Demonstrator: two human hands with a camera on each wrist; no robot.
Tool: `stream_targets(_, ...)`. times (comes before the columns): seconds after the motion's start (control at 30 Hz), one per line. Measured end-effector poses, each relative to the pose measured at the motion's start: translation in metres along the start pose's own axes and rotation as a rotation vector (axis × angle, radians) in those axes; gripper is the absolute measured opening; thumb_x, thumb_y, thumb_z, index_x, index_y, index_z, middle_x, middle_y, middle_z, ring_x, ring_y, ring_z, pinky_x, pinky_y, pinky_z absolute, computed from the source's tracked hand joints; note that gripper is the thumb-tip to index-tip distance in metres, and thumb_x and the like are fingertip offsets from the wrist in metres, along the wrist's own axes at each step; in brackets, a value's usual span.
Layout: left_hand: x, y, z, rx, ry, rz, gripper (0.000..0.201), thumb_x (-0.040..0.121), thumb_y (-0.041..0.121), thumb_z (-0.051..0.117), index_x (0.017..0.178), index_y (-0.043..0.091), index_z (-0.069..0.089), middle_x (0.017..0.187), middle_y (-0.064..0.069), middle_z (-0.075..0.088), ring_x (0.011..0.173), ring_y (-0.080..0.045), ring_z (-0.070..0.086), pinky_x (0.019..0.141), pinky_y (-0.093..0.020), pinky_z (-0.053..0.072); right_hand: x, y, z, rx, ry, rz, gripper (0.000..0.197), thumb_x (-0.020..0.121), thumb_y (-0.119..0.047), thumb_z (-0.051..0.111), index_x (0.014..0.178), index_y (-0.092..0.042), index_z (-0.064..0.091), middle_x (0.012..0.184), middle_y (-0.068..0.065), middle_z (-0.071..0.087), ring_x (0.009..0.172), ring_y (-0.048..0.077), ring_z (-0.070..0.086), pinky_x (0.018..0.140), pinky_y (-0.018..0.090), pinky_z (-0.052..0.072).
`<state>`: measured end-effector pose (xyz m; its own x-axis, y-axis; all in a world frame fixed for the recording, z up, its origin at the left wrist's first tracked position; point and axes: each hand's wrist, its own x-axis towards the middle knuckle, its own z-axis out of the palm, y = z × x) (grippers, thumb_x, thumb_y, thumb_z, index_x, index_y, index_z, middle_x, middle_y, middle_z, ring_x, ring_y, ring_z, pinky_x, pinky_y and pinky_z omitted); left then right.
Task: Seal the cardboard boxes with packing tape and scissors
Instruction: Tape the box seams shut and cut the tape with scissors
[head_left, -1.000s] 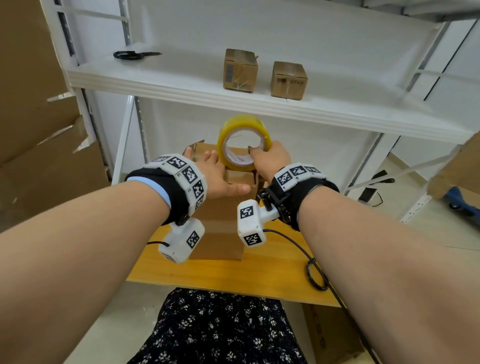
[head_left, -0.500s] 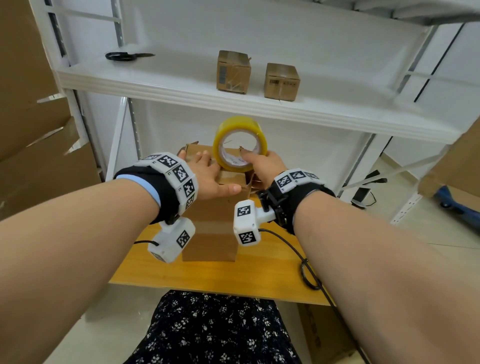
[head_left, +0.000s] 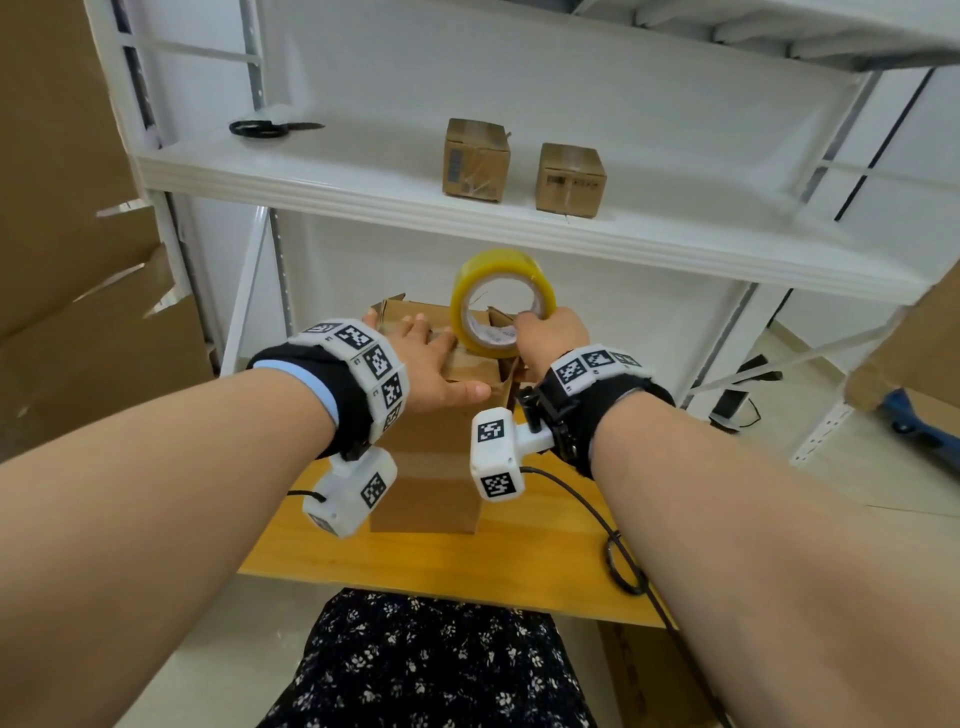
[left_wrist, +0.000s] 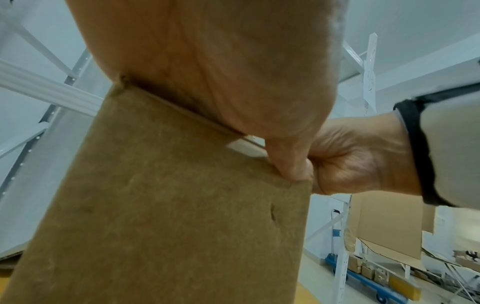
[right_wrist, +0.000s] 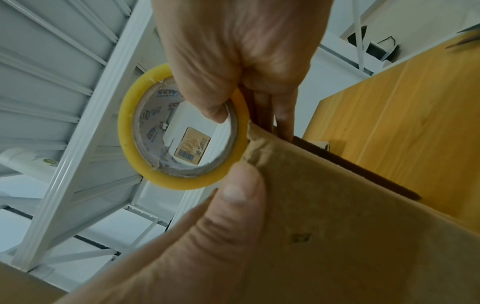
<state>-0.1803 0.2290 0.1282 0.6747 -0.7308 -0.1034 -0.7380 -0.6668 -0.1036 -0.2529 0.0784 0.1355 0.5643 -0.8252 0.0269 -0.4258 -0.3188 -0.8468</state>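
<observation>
A tall brown cardboard box (head_left: 426, 483) stands on the wooden table (head_left: 467, 561). My left hand (head_left: 436, 364) lies flat on its folded top flaps, thumb over the near edge; in the left wrist view the palm (left_wrist: 207, 72) presses on the box (left_wrist: 168, 216). My right hand (head_left: 550, 332) grips a yellow roll of packing tape (head_left: 498, 260) upright over the box's right rear corner. The right wrist view shows the thumb inside the core of the roll (right_wrist: 182, 183) and the fingers outside it. Black scissors (head_left: 260, 128) lie on the white shelf, far left.
Two small taped cardboard boxes (head_left: 475, 158) (head_left: 570, 179) sit on the white shelf (head_left: 363, 192) above the table. Large flattened cartons (head_left: 78, 312) lean at the left. A black cable (head_left: 618, 566) trails over the table's right side.
Both hands stay where they were on the box top, the right one still holding the roll. Only the head view has shifted slightly.
</observation>
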Motion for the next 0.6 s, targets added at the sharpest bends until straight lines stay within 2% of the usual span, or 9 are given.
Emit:
stream_targets(0.1, 0.004, 0.004, -0.007, 0.029, -0.005, 0.012, 0.109, 0.071, 0.092, 0.019, 0.156, 0.026, 0.005, 0.163, -0.011, 0.001, 0.15, -0.029, 0.0, 0.117, -0.057, -0.004, 0.0, -0.002, 0.004, 0.082, -0.053, 0.008, 0.038, 0.085, -0.035, 0.056, 0.111, -0.008, 0.063, 0.096, 0.016, 0.07, 0.081, 0.033, 0.068, 0.069, 0.04, 0.057)
stream_targets(0.2, 0.007, 0.011, -0.013, -0.055, 0.039, 0.118, 0.109, 0.073, 0.089, 0.03, 0.156, 0.022, 0.006, 0.162, -0.012, 0.005, 0.149, -0.032, 0.005, 0.119, -0.052, 0.007, 0.009, -0.002, 0.005, 0.213, -0.101, 0.068, 0.059, 0.067, -0.039, 0.063, 0.117, -0.01, 0.056, 0.094, 0.017, 0.07, 0.076, 0.033, 0.071, 0.068, 0.053, 0.061)
stream_targets(0.27, 0.009, 0.013, -0.009, -0.106, 0.039, 0.141, 0.106, 0.076, 0.086, 0.032, 0.156, 0.023, 0.004, 0.163, -0.011, 0.004, 0.149, -0.031, 0.005, 0.12, -0.051, 0.011, 0.007, -0.004, 0.003, 0.266, -0.121, 0.098, 0.062, 0.066, -0.035, 0.068, 0.121, -0.008, 0.053, 0.095, 0.018, 0.07, 0.075, 0.032, 0.071, 0.064, 0.05, 0.062)
stream_targets(0.33, 0.012, 0.01, -0.005, -0.117, 0.016, 0.147, 0.106, 0.075, 0.087, 0.031, 0.156, 0.024, 0.003, 0.163, -0.01, 0.001, 0.149, -0.03, 0.004, 0.12, -0.051, 0.011, 0.003, -0.003, 0.003, 0.298, -0.137, 0.121, 0.061, 0.067, -0.033, 0.069, 0.121, -0.011, 0.05, 0.097, 0.016, 0.07, 0.079, 0.032, 0.072, 0.07, 0.051, 0.062)
stream_targets(0.43, 0.014, 0.009, 0.001, -0.09, 0.018, 0.139, 0.109, 0.074, 0.088, 0.032, 0.156, 0.024, 0.001, 0.163, -0.009, -0.001, 0.149, -0.03, 0.003, 0.12, -0.051, 0.012, 0.007, 0.006, 0.014, 0.303, -0.157, 0.121, 0.067, 0.059, -0.036, 0.069, 0.12, -0.016, 0.046, 0.099, 0.016, 0.067, 0.086, 0.035, 0.071, 0.08, 0.056, 0.059)
stream_targets(0.53, 0.014, 0.013, 0.006, -0.034, 0.043, 0.108, 0.111, 0.075, 0.086, 0.035, 0.156, 0.019, -0.001, 0.163, -0.009, 0.001, 0.149, -0.03, 0.003, 0.12, -0.048, 0.012, 0.044, 0.031, 0.036, 0.292, -0.145, 0.103, 0.075, 0.049, -0.043, 0.07, 0.117, -0.018, 0.051, 0.096, 0.017, 0.069, 0.083, 0.038, 0.071, 0.078, 0.061, 0.058)
stream_targets(0.6, 0.014, 0.015, 0.007, -0.032, 0.041, 0.115, 0.111, 0.074, 0.086, 0.036, 0.156, 0.02, 0.002, 0.163, -0.009, 0.004, 0.149, -0.03, 0.006, 0.12, -0.049, 0.014, 0.041, 0.031, 0.035, 0.229, -0.116, 0.089, 0.073, 0.051, -0.046, 0.068, 0.117, -0.017, 0.055, 0.094, 0.016, 0.07, 0.08, 0.038, 0.071, 0.075, 0.058, 0.059)
